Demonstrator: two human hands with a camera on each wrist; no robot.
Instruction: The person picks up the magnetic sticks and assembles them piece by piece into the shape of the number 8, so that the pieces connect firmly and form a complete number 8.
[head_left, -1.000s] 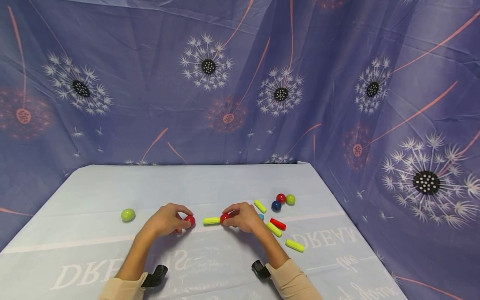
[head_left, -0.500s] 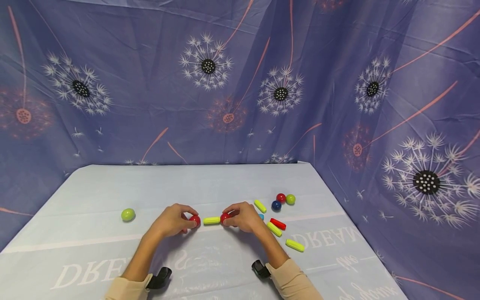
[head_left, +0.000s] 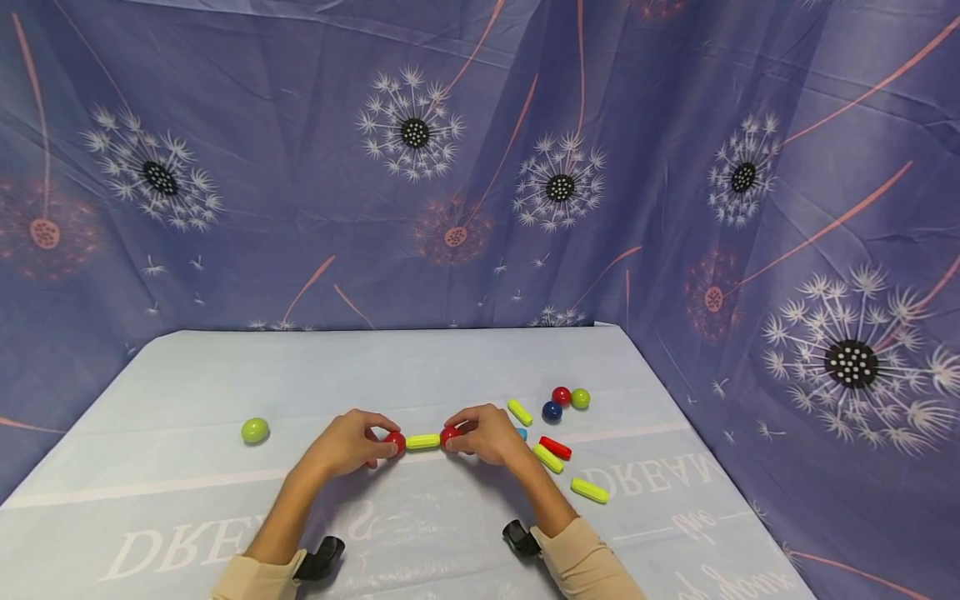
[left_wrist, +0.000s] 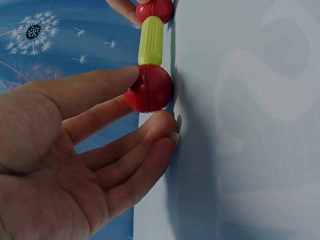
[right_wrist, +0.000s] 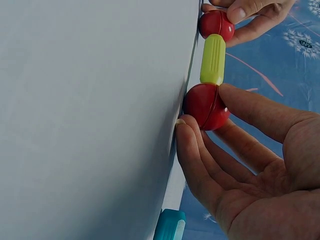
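My left hand [head_left: 352, 442] pinches a glossy red ball [left_wrist: 149, 89] between thumb and fingers, close to the table. Opposite it, my right hand [head_left: 487, 435] pinches a second red ball [right_wrist: 206, 106]. Between them lies a short yellow-green ribbed rod [head_left: 423, 441], and each of its ends meets one of the balls, so the three form a straight line. A seam runs round each ball in the wrist views. The fingers partly cover both balls in the head view.
A green ball [head_left: 255, 430] sits to the left on the white-covered table [head_left: 420, 533]. Right of my hands lie more yellow-green rods [head_left: 589, 490], a red rod [head_left: 555, 447], a blue piece [right_wrist: 170, 225], a dark blue ball [head_left: 552, 412], another red ball [head_left: 562, 396] and another green one [head_left: 581, 398].
My left hand has moved right with its red ball, closing the gap until the ball meets the rod's left end. My right hand has stayed in place with its ball.
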